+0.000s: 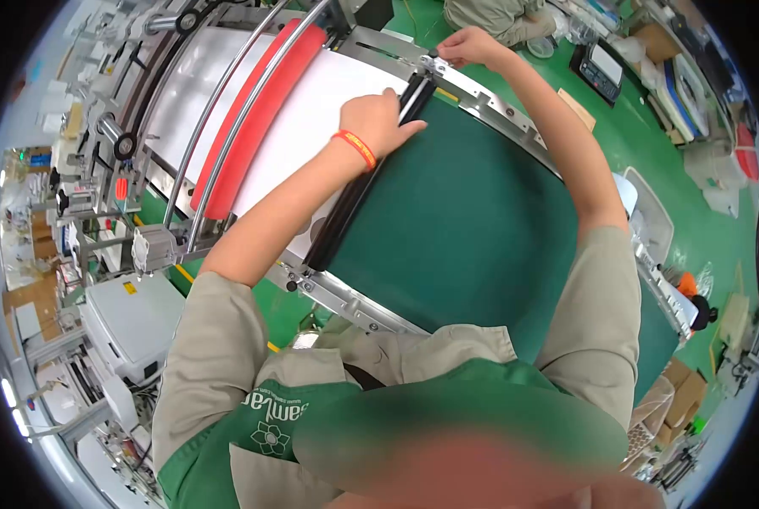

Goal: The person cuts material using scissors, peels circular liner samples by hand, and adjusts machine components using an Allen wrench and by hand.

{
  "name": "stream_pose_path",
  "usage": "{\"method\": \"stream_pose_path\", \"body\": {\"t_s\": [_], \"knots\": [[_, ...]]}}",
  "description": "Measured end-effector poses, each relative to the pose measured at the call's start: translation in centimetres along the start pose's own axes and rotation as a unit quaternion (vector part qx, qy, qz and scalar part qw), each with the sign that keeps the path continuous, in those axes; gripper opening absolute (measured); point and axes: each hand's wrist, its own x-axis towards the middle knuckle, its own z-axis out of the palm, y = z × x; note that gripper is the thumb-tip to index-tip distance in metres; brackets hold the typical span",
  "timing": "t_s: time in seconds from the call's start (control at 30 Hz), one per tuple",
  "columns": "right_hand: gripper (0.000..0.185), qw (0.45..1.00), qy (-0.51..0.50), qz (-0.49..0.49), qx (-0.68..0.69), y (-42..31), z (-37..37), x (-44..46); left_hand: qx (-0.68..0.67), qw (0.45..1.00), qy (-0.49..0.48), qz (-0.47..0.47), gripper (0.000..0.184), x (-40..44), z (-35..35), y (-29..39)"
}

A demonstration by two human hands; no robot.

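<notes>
My left hand [372, 123], with a red and yellow wristband [355, 148], rests at the black roller bar [354, 204], its thumb stretched across toward the green conveyor belt [464, 220]. The other fingers are partly hidden, over the white sheet [299, 123]. At the bar's far end, my right hand [474, 47] pinches a small dark knob [433, 54] on the metal end bracket. The white sheet runs from the bar back beneath a curved red roller [260, 110].
Metal rods and black-tipped rollers [125, 146] stand at the left. Silver side rails [371, 310] border the belt. A white machine housing [133, 322] is at lower left. Another person [498, 19] sits on the green floor beyond, near a black device [600, 69] and boxes.
</notes>
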Motion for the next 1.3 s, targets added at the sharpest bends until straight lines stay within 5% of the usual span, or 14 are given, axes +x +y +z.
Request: {"method": "stream_pose_path", "body": {"t_s": [0.1,0.27,0.63,0.83,1.3], "knots": [[0.023,0.998,0.003,0.054,0.01,0.2,0.3,0.0,-0.034,0.995,0.089,0.043,0.042,-1.4,0.6,0.3],[0.025,0.988,0.032,0.14,0.059,0.4,-0.2,-0.7,-0.047,0.995,0.087,0.024,0.054,-2.3,1.4,0.7],[0.032,0.99,0.039,0.126,0.042,-1.8,-1.3,-1.5,-0.074,0.988,0.136,0.008,0.065,-2.6,3.8,0.3],[0.028,0.983,0.029,0.168,0.07,-0.9,-1.2,-1.2,-0.021,0.986,0.158,-0.04,0.044,-2.3,3.9,1.7],[0.02,0.988,-0.019,0.154,-0.014,-3.2,0.4,-0.9,-0.024,0.986,0.162,-0.039,0.049,-2.6,3.8,1.4]]}}
